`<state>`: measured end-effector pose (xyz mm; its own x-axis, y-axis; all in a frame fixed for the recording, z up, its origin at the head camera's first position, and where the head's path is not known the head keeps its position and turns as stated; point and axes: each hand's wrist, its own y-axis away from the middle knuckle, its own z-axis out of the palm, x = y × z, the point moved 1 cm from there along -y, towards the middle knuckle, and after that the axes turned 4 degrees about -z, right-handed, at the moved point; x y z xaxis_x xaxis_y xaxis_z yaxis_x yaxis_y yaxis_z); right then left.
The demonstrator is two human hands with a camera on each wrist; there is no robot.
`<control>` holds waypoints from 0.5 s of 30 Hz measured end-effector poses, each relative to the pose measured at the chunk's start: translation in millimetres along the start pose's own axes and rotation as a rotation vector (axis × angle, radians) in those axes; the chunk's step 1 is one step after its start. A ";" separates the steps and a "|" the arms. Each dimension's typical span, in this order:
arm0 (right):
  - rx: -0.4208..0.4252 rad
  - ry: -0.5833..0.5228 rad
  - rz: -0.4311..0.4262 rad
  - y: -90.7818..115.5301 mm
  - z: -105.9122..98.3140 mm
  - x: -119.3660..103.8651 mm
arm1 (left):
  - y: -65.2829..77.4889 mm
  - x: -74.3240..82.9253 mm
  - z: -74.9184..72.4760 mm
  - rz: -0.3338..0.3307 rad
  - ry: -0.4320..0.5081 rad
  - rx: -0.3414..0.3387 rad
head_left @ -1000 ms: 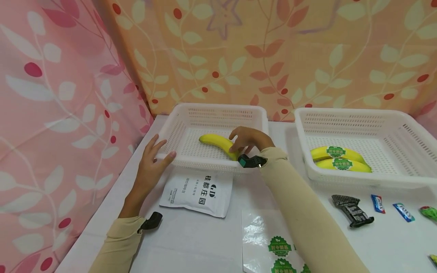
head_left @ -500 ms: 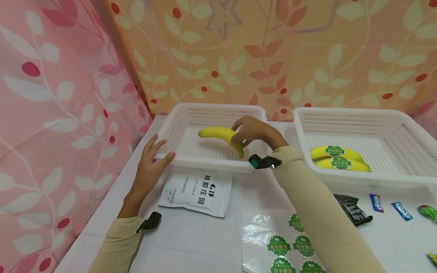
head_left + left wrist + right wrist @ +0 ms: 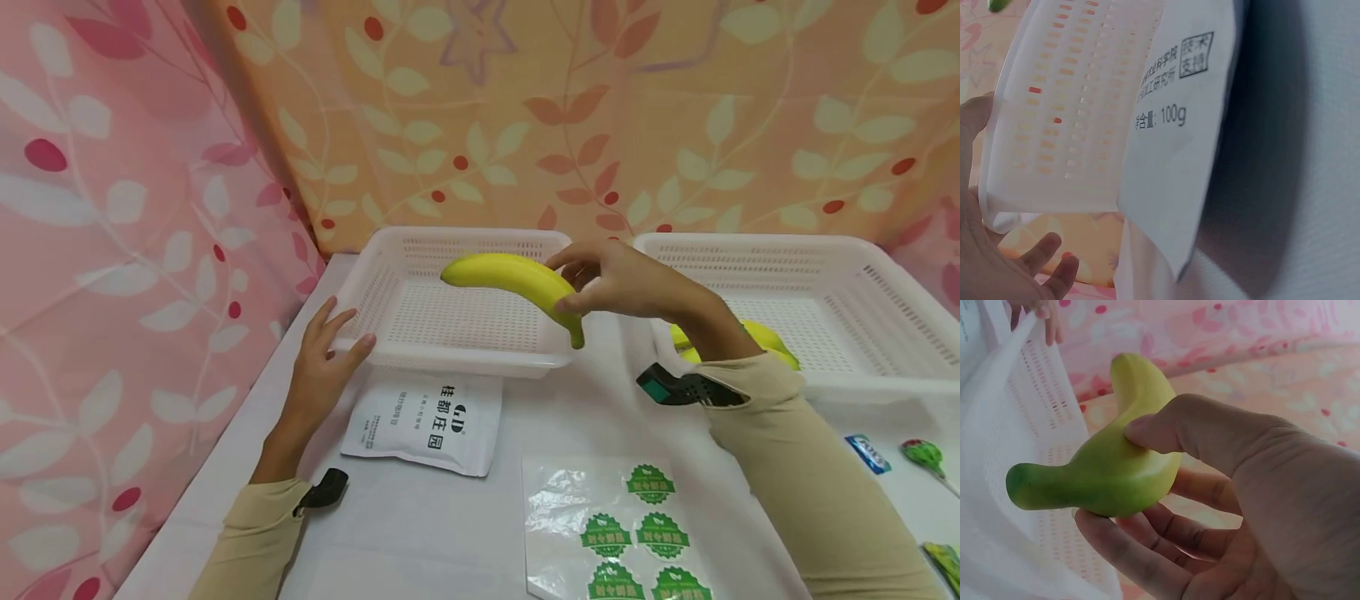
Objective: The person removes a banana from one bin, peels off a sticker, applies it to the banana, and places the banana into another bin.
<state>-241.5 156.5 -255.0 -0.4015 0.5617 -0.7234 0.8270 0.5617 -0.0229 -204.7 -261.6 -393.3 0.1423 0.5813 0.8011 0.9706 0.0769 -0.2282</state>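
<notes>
A yellow banana (image 3: 510,271) is pinched near its stem end by my right hand (image 3: 626,279), raised above the right part of the left white basket (image 3: 465,358). In the right wrist view, the thumb presses on top of the banana (image 3: 1125,469) and the fingers support it from below; its stem is greenish there. My left hand (image 3: 318,358) rests at the near left corner of that basket, fingers spread. The left wrist view has this hand's fingers (image 3: 1041,253) beside the perforated basket wall (image 3: 1054,125), with a white pouch (image 3: 1172,156) close by.
The printed pouch (image 3: 423,421) lies in front of the left basket. A sheet of green round stickers (image 3: 551,542) is nearer me. At right, another white basket (image 3: 825,242) holds bananas (image 3: 772,342), partly behind my arm. A small wrapped candy (image 3: 867,452) and a lollipop (image 3: 922,454) lie before it.
The right hand has lifted the banana from the left basket and carried it up and to the right. The left hand has stayed at the basket corner.
</notes>
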 end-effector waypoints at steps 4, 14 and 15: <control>-0.003 0.054 -0.048 30.4 -1.2 3.3 | 0.3 -1.3 -0.7 0.003 0.001 0.002; 0.000 -0.016 -0.015 103.3 22.0 33.3 | -2.2 -2.6 1.9 0.014 0.009 0.005; -0.003 -0.016 -0.008 108.0 24.9 36.8 | -2.2 -2.3 1.8 0.014 0.010 0.004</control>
<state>-157.2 222.7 -301.3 -0.4016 0.5474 -0.7342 0.8225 0.5682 -0.0263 -207.5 -261.7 -395.6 0.1579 0.5743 0.8033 0.9677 0.0720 -0.2417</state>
